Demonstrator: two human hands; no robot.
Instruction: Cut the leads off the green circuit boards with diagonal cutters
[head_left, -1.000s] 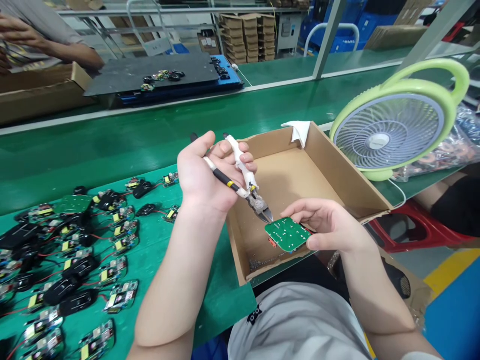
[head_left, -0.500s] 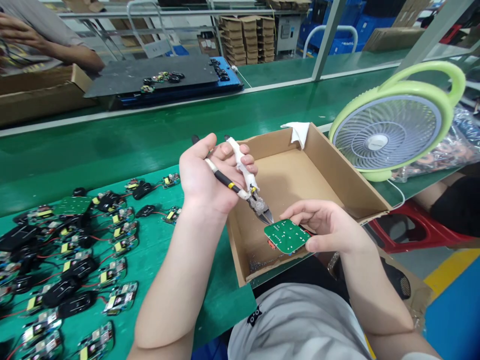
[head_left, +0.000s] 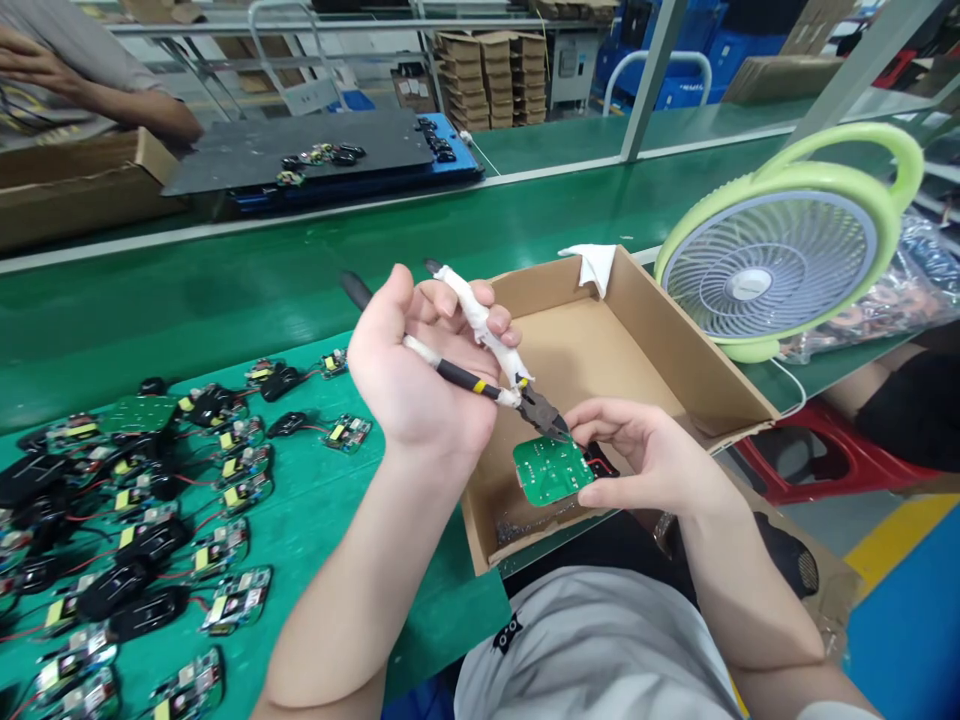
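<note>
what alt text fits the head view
Left hand holding pliers, tips near the edge of a green circuit board in the right hand, over an open cardboard box. More boards lie left; a fan stands right.

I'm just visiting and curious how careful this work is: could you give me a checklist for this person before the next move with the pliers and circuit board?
1. Diagonal cutting pliers held: ok, the handles lie in the left hand.
2. Green circuit board held: ok, the right hand has it by one side.
3. Right fingertips well clear of the pliers' tip: not ok, they look very close.
4. Red wires clear of the pliers: cannot tell, too small and crowded there.
5. Board above the cardboard box: ok, it appears over the near part.
6. Pliers' jaws fully closed: cannot tell.
</note>
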